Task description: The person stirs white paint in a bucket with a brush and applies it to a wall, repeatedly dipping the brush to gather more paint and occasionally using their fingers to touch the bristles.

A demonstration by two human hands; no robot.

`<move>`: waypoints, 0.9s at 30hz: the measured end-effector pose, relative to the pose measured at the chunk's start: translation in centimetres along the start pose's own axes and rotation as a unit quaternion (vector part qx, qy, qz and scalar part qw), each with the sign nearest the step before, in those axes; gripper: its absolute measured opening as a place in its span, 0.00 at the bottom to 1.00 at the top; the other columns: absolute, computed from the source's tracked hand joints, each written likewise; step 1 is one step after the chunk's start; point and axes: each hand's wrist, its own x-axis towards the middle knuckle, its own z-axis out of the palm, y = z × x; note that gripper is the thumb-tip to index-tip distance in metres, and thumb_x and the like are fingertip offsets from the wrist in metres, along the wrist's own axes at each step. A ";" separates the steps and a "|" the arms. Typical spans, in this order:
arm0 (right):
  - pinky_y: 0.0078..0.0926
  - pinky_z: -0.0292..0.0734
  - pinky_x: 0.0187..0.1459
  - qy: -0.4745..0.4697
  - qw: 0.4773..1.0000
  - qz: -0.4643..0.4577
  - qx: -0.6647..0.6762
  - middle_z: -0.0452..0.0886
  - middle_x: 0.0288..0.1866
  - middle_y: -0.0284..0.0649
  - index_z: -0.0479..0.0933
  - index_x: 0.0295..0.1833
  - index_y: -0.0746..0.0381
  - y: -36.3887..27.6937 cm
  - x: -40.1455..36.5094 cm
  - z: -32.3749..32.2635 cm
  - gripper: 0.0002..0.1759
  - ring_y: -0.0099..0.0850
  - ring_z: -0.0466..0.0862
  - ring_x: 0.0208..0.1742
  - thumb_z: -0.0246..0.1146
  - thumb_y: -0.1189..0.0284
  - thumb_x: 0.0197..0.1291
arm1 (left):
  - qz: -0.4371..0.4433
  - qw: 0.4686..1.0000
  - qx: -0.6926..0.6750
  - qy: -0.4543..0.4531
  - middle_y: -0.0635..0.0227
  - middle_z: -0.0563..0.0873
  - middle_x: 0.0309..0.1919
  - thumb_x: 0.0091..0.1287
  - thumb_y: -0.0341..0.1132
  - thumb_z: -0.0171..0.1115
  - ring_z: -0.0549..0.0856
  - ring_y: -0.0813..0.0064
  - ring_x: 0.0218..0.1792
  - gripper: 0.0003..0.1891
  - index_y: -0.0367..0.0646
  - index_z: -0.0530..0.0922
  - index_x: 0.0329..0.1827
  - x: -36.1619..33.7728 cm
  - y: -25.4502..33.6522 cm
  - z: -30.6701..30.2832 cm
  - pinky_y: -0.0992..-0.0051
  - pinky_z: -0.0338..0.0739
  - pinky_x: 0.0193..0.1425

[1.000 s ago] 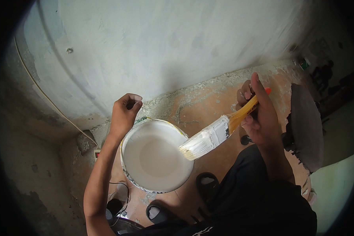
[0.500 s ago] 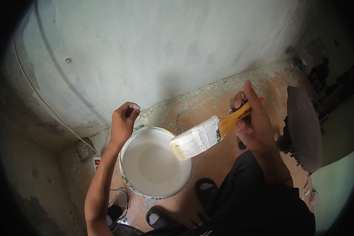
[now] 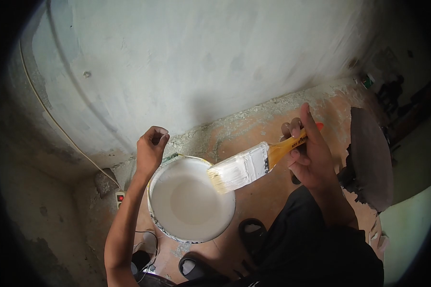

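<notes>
A wide paintbrush (image 3: 242, 166) with a yellow wooden handle is held in my right hand (image 3: 313, 155), fingers wrapped round the handle and thumb pointing up. White paint coats its bristles and metal band, and the bristle tips hang over the bucket's right rim. My left hand (image 3: 152, 143) is raised above the bucket's upper left side, thumb and forefinger curled together in a pinch. Whatever lies between those fingertips, if anything, is too small to make out. Below both hands stands a round white bucket (image 3: 154, 210) containing pale liquid.
Ahead rises a patchy whitewashed wall (image 3: 177, 62). A pale cable (image 3: 64, 131) runs down to a power strip (image 3: 120, 197) with a red switch, at left. On the right is a dark ragged-edged sheet (image 3: 371, 160). Black slippers (image 3: 251, 234) are on the tiled floor.
The paintbrush has turned slightly in my right hand, its bristles nearly in the same spot. My left hand keeps its pinch. The whole view has shifted a little.
</notes>
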 end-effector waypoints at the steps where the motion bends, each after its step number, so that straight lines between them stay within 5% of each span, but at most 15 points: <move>1: 0.07 0.60 0.10 0.005 1.000 -0.008 -0.017 0.72 0.23 0.35 0.71 0.27 0.61 0.0 0.0 0.1 0.25 0.21 0.77 0.17 0.47 0.53 0.70 | 0.002 1.000 -0.007 0.000 0.74 0.79 0.25 0.64 0.25 0.60 0.75 0.88 0.29 0.03 0.34 0.76 0.35 0.0 -0.2 0.1 0.83 0.71 0.36; 6: 0.07 0.60 0.12 0.033 0.999 -0.014 -0.032 0.74 0.23 0.35 0.70 0.27 0.60 0.0 -0.1 0.6 0.23 0.19 0.75 0.16 0.51 0.54 0.69 | -0.007 1.000 -0.025 -0.016 0.75 0.78 0.26 0.64 0.25 0.60 0.75 0.88 0.29 0.03 0.35 0.76 0.34 0.0 -0.2 0.1 0.84 0.70 0.36; 11: 0.06 0.69 0.12 0.002 1.000 0.001 0.001 0.73 0.25 0.38 0.72 0.25 0.66 0.0 0.1 0.5 0.30 0.28 0.83 0.21 0.46 0.52 0.71 | -0.019 0.999 -0.038 -0.031 0.75 0.78 0.26 0.64 0.25 0.60 0.75 0.88 0.30 0.02 0.36 0.75 0.34 0.0 -0.1 0.2 0.84 0.70 0.37; 14: 0.08 0.66 0.14 0.031 0.999 0.003 -0.019 0.75 0.23 0.36 0.73 0.27 0.62 -0.1 -0.1 0.9 0.26 0.21 0.77 0.18 0.48 0.53 0.71 | -0.023 0.998 -0.026 -0.051 0.73 0.80 0.28 0.65 0.27 0.58 0.76 0.86 0.31 0.04 0.35 0.75 0.34 0.0 -0.2 0.1 0.82 0.71 0.39; 27: 0.10 0.68 0.16 -0.011 1.000 -0.005 -0.025 0.76 0.26 0.37 0.72 0.31 0.63 -0.2 -0.1 0.9 0.23 0.23 0.77 0.20 0.47 0.57 0.72 | -0.021 0.998 -0.002 -0.057 0.66 0.82 0.31 0.68 0.30 0.55 0.79 0.79 0.34 0.07 0.33 0.75 0.36 -0.2 -0.5 0.6 0.78 0.74 0.42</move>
